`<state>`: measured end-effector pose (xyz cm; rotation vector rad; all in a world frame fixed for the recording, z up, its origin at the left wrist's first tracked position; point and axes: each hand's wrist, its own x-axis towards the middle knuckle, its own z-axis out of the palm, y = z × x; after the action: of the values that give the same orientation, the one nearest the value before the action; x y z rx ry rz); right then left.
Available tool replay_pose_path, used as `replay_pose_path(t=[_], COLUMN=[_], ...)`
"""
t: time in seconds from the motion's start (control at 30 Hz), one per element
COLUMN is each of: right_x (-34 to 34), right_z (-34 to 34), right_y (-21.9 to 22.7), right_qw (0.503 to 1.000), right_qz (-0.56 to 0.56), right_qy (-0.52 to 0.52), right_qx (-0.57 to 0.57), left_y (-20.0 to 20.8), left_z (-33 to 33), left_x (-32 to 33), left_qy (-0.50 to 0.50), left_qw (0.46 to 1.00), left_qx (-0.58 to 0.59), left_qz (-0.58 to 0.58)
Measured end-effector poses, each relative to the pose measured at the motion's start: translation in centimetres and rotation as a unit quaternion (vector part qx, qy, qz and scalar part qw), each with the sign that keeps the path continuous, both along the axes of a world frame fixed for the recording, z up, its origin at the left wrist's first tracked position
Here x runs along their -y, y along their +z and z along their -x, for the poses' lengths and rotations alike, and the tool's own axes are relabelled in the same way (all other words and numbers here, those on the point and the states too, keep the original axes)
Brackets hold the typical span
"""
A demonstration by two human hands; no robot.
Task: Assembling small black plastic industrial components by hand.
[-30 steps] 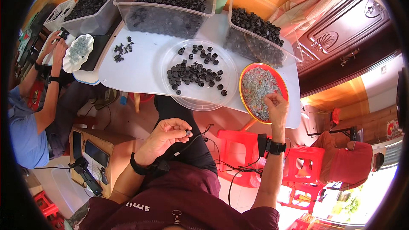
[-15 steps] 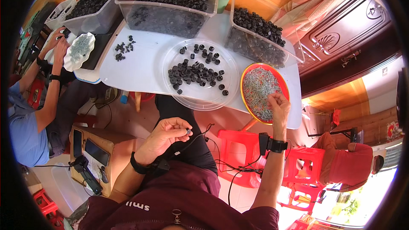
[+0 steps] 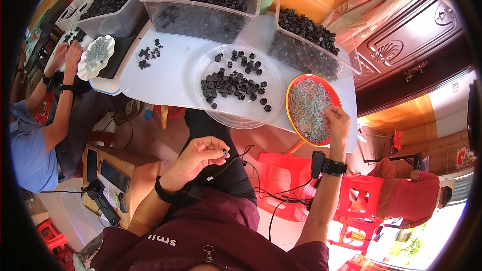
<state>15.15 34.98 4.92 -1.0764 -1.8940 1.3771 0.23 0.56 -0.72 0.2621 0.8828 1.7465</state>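
Note:
My left hand (image 3: pixel 197 160) is held in front of the table over my lap. Its thumb and index finger pinch a small round black plastic part (image 3: pixel 225 153) with a lighter spot at its centre. My right hand (image 3: pixel 338 125) is closed at the right side of a red bowl with a yellow rim (image 3: pixel 287 101), its fingertips pinched together; whether they hold a screw is too small to see. Thin silvery screws (image 3: pixel 307 108) fill the bowl. Left of it, a round clear plastic tray (image 3: pixel 201 62) carries many loose black parts (image 3: pixel 228 84).
Clear bins (image 3: pixel 201 22) of black parts line the table's back. A small cluster of black pieces (image 3: pixel 149 54) lies on the white table (image 3: pixel 165 88). At the left, a co-worker's hands (image 3: pixel 73 52) work beside a white dish (image 3: pixel 86 74) of screws. Red stools (image 3: pixel 281 170) and cables are below.
My right hand has shifted slightly right, from over the screws toward the bowl's edge. My left hand keeps its pinch on the black part. The co-worker's hands have moved slightly.

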Motion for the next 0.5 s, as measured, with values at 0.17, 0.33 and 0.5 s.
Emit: replay_pose_path(t=[0.17, 0.33, 0.5], right_x=[1.2, 8.5, 16.9], right_z=[0.2, 1.9, 3.3], right_y=[-0.7, 1.5, 2.3], right_qw=[0.995, 0.991, 0.978], right_qz=[-0.097, 0.027, 0.096], right_qy=[0.003, 0.089, 0.124], right_qx=[0.001, -0.098, -0.134], left_y=[-0.3, 0.6, 1.7], left_z=[0.0, 0.5, 0.7], left_x=[0.1, 0.5, 0.4], left_qy=[-0.002, 0.032, 0.048], left_qw=[1.0, 0.999, 0.996], left_qx=[0.002, 0.021, 0.041], left_qz=[-0.007, -0.034, -0.055])
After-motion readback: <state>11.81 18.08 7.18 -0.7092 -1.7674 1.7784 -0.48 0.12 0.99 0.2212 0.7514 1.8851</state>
